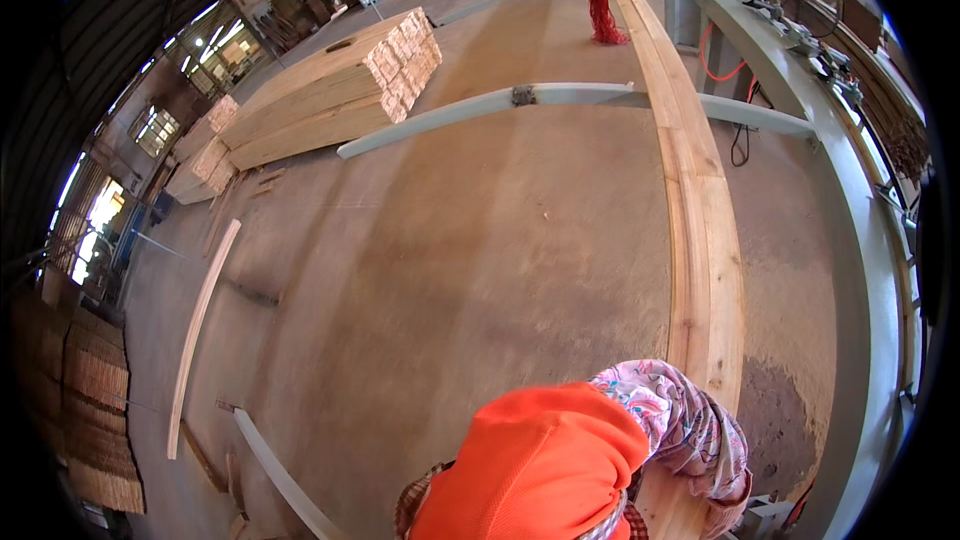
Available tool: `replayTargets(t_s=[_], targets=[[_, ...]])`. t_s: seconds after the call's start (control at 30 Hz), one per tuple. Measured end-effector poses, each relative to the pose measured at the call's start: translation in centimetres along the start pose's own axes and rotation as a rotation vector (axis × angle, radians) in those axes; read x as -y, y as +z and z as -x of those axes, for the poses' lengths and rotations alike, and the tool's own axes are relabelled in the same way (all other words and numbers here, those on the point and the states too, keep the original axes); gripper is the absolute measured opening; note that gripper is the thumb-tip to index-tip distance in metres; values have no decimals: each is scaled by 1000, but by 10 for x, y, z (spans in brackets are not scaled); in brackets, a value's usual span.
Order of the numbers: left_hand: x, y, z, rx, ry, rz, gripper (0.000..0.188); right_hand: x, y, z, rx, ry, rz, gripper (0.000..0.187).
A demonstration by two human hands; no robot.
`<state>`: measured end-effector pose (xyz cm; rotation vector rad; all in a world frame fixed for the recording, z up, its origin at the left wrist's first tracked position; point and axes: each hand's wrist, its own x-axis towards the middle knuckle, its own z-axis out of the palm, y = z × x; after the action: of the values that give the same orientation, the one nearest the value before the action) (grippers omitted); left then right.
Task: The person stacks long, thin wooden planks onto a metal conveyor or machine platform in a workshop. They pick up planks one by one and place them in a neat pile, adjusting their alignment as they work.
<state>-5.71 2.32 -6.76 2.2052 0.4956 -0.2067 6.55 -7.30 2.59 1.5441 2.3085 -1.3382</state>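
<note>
A long bundle of pale planks (690, 240) lies lengthwise across grey metal crossbars, running from the lower right to the far end. My left arm, in a floral sleeve (690, 420) below an orange garment (550, 460), bends over the near end of the planks. At the lower edge, my left hand (732, 514) shows only in small part, beside the planks' right edge. Its fingers are hidden, so whether it grips the wood cannot be told. My right hand is out of view.
A metal crossbar (480, 107) spans under the planks. Red strands (601, 5) hang at the far end. A grey machine frame (850, 180) runs along the right. A stack of boards (320, 80) stands at the far left; a loose wooden strip (200, 340) lies nearer.
</note>
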Motion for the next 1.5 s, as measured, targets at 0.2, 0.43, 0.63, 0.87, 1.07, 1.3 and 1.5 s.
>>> replayTargets(t_s=[0.2, 0.43, 0.63, 0.87, 1.07, 1.3, 1.5], targets=[[-4, 2, -2, 31, -46, 11, 56, -2, 0, 0, -3, -12, -3, 30], [-7, 3, -5, 36, -82, 37, 59, -7, 0, -1, 6, -26, -2, 30], [-15, 3, -10, 64, -69, 36, 61, -9, 0, 4, -14, -28, 3, 30], [-40, -1, 1, 218, -322, 105, 64, -6, 1, 3, -27, -82, 29, 29], [-50, -8, 56, 16, -309, 106, 63, -3, 1, 2, -33, -107, 41, 29], [-41, -8, 27, -10, -161, 133, 54, -6, -1, 8, -45, -70, 45, 29], [-37, -8, 31, -43, -132, 133, 47, -5, -4, 4, -29, -55, 58, 28]])
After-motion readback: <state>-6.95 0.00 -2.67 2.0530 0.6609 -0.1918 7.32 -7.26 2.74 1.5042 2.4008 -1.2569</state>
